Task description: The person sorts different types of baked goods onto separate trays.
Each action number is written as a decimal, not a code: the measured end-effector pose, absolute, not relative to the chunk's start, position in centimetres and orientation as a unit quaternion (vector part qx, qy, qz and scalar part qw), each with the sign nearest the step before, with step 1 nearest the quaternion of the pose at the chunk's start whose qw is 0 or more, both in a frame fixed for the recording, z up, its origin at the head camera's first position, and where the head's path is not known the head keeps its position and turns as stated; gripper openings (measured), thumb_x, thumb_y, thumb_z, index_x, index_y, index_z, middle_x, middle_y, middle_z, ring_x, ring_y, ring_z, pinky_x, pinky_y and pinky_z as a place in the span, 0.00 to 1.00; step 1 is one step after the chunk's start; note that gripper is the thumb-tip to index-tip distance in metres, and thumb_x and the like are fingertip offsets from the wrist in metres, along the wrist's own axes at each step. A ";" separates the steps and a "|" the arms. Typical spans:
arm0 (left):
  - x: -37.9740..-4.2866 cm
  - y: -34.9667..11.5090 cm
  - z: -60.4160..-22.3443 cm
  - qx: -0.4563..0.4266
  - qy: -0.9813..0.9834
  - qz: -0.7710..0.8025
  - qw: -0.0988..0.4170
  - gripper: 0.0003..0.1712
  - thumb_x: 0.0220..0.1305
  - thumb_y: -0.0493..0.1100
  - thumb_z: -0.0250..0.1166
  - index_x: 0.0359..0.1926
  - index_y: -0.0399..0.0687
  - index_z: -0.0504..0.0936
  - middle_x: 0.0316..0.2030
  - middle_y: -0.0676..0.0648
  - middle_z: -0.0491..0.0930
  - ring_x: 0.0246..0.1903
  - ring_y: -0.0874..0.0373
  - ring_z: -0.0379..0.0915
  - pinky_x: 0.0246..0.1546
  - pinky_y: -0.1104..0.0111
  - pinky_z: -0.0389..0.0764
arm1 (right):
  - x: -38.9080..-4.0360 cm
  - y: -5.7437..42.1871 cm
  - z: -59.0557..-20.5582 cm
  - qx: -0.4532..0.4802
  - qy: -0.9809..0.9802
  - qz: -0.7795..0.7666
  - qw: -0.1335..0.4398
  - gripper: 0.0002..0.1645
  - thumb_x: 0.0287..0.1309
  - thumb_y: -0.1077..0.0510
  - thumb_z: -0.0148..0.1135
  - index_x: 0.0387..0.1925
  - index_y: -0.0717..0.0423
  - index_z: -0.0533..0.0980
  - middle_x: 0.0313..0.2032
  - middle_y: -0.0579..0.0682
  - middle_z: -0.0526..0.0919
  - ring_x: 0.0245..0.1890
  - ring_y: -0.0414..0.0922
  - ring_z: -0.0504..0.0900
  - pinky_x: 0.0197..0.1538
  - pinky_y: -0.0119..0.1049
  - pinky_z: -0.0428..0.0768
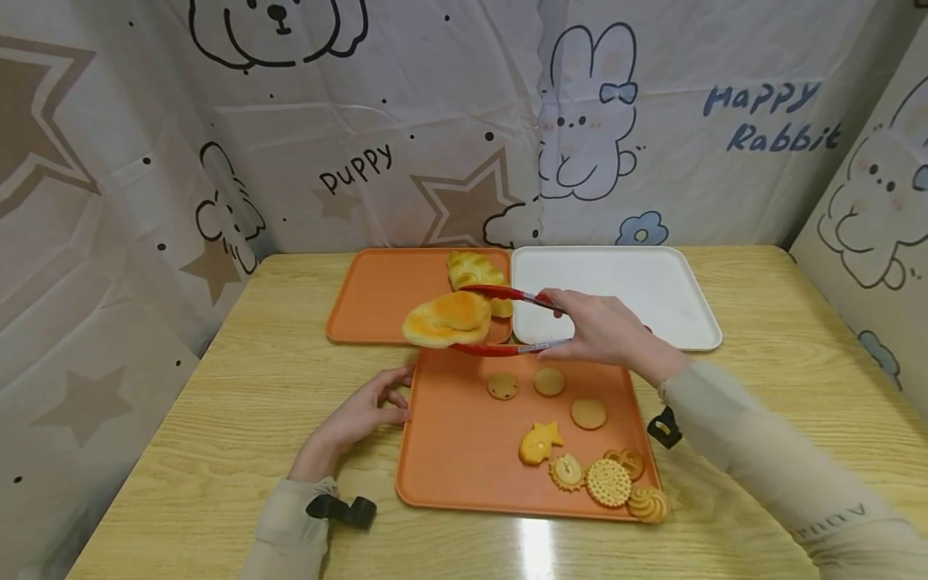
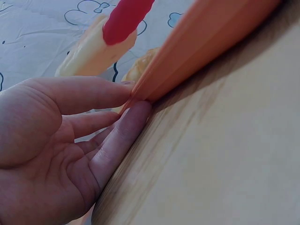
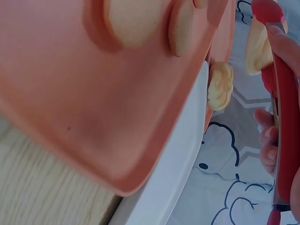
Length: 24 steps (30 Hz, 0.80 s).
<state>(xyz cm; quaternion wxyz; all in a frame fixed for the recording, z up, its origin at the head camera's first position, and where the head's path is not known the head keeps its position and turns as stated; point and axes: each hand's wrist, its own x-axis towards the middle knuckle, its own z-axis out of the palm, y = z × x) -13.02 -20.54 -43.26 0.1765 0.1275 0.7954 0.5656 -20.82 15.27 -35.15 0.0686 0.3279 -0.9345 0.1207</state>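
Note:
My right hand (image 1: pixel 605 329) grips red-tipped tongs (image 1: pixel 500 351) over the far edge of the front orange tray (image 1: pixel 453 459). Between the tong tips hangs a golden, folded-looking bread roll (image 1: pixel 445 319). In the right wrist view the fingers wrap around the red tongs (image 3: pixel 286 131). At the front tray's left edge, my left hand (image 1: pixel 366 409) pinches the rim; the left wrist view shows thumb and fingers on the tray's edge (image 2: pixel 164 70). Partly hidden behind the roll, another bread piece (image 1: pixel 471 267) lies on the back orange tray (image 1: pixel 377 290).
Plain round cookies (image 1: pixel 503 386) lie on the front tray's far half. Nearer its right corner are a fish-shaped biscuit (image 1: pixel 540 443), a round dimpled biscuit (image 1: pixel 608 482) and a swirled cookie (image 1: pixel 648 504). A white tray (image 1: pixel 638 282) stands back right. Printed cloth (image 1: pixel 435 121) hangs behind.

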 end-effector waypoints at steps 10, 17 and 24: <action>-13.1 -20.4 -43.3 0.128 0.792 0.570 0.176 0.40 0.55 0.32 0.63 0.67 0.39 0.56 0.56 0.36 0.62 0.39 0.56 0.69 0.38 0.72 0.75 | -21.6 12.6 -35.5 0.302 -0.941 0.134 0.069 0.44 0.36 0.29 0.65 0.52 0.48 0.66 0.36 0.48 0.79 0.27 0.44 0.76 0.28 0.39 0.75; -13.1 -20.5 -43.4 0.127 0.793 0.569 0.176 0.40 0.55 0.33 0.63 0.67 0.42 0.56 0.57 0.37 0.62 0.39 0.56 0.68 0.39 0.73 0.73 | -22.0 10.4 -35.7 0.280 -0.948 0.138 0.060 0.44 0.38 0.30 0.65 0.54 0.49 0.66 0.37 0.49 0.79 0.32 0.44 0.78 0.31 0.40 0.77; -13.1 -20.5 -43.4 0.131 0.793 0.567 0.177 0.40 0.56 0.34 0.63 0.68 0.42 0.55 0.57 0.37 0.62 0.40 0.55 0.68 0.39 0.73 0.73 | -22.5 8.3 -35.8 0.251 -0.961 0.111 0.035 0.48 0.39 0.29 0.63 0.57 0.51 0.63 0.36 0.51 0.77 0.31 0.46 0.77 0.33 0.40 0.77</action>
